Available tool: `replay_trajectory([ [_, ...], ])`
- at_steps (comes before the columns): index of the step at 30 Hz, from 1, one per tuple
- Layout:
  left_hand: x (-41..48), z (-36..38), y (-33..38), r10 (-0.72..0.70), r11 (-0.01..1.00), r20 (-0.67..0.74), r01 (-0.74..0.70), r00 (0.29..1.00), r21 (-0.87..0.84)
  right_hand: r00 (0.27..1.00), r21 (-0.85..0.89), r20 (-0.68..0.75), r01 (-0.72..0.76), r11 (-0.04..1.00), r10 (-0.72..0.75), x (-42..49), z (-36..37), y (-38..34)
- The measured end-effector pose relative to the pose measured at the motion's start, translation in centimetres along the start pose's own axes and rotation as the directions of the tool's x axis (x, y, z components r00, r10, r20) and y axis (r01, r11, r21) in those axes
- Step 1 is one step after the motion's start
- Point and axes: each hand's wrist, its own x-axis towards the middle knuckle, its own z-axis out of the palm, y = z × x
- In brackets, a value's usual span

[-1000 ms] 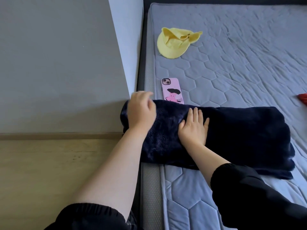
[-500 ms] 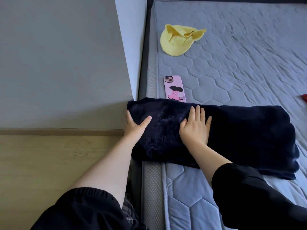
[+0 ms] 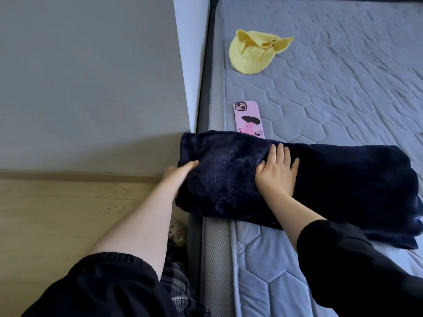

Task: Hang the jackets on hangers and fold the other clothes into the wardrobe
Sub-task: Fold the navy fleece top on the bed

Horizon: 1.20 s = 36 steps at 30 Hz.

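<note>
The wooden floor point(image 3: 68, 213) and a grey panel point(image 3: 91, 88) fill the 9 o'clock side of the view. The left sleeve point(image 3: 103, 287) is pushed up, and the bare forearm reaches toward 1 o'clock.

The left hand point(image 3: 180, 173) grips the left end of the folded dark-blue fleece garment point(image 3: 343, 179). Its thumb lies on top, and its fingers are hidden under the fold. A second ago this hand lay curled on top of that end. It has since dropped to the edge and tucked beneath it.

The garment lies across the mattress point(image 3: 343, 99) from 9 to 3 o'clock, and its left end overhangs the mattress edge.

The right hand point(image 3: 277, 173) presses flat on the middle of the garment with fingers straight and slightly spread, the same spot as before (it has not shifted). Its black sleeve point(image 3: 354, 271) comes in from 5 o'clock.

At 12 o'clock from the gap between the two hands lies a pink phone point(image 3: 248, 120), camera side up. Its near end touches or is just covered by the fleece. Farther toward 12 o'clock, well apart from the phone, a yellow hat point(image 3: 254, 53) lies on the mattress. Neither has moved.
</note>
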Motion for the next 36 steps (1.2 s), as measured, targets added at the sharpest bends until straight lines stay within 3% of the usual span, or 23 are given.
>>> replay_trajectory([
  [4, -2.5, -0.3, 1.3, 0.14, 0.99, -0.123, -0.142, 0.983, -0.006, 0.999, 0.071, 0.054, 0.001, 0.997, -0.005, 0.4, -1.1, 0.3],
  [10, -7.1, 0.1, 4.7, 0.334, 0.911, -0.264, -0.382, 0.905, -0.157, 0.99, 0.149, 0.131, 0.026, 0.988, -0.046, 0.4, -3.8, 1.1],
  [13, -9.4, 0.8, 5.5, 0.373, 0.877, -0.321, -0.444, 0.871, -0.185, 0.979, 0.344, 0.198, -0.014, 0.939, -0.057, 0.4, -5.4, 0.7],
  [14, -10.1, 0.9, 5.5, 0.375, 0.874, -0.335, -0.45, 0.864, -0.184, 0.977, 0.493, 0.209, -0.066, 0.868, -0.045, 0.5, -5.9, 0.6],
  [17, -10.7, 0.4, 4.7, 0.371, 0.875, -0.385, -0.457, 0.845, -0.159, 0.974, 0.851, 0.227, -0.211, 0.481, 0.025, 0.8, -8.2, 0.9],
  [22, -11.0, -0.4, 4.7, 0.397, 0.864, -0.431, -0.488, 0.81, -0.121, 0.923, 0.911, 0.372, -0.383, 0.152, 0.097, -1.1, -6.7, 1.0],
  [26, -11.3, 0.3, 5.1, 0.425, 0.844, -0.419, -0.518, 0.803, -0.137, 0.93, 0.905, 0.367, -0.347, 0.247, -0.037, -3.0, -4.2, -0.4],
  [33, -11.5, -0.8, 6.5, 0.42, 0.79, -0.475, -0.569, 0.774, -0.228, 0.914, 0.912, 0.38, -0.344, 0.222, -0.143, -2.7, -5.0, -5.3],
  [36, -11.9, -0.5, 6.9, 0.459, 0.785, -0.463, -0.59, 0.758, -0.189, 0.861, 0.879, 0.475, -0.458, 0.132, -0.182, -1.4, -2.6, -6.0],
])
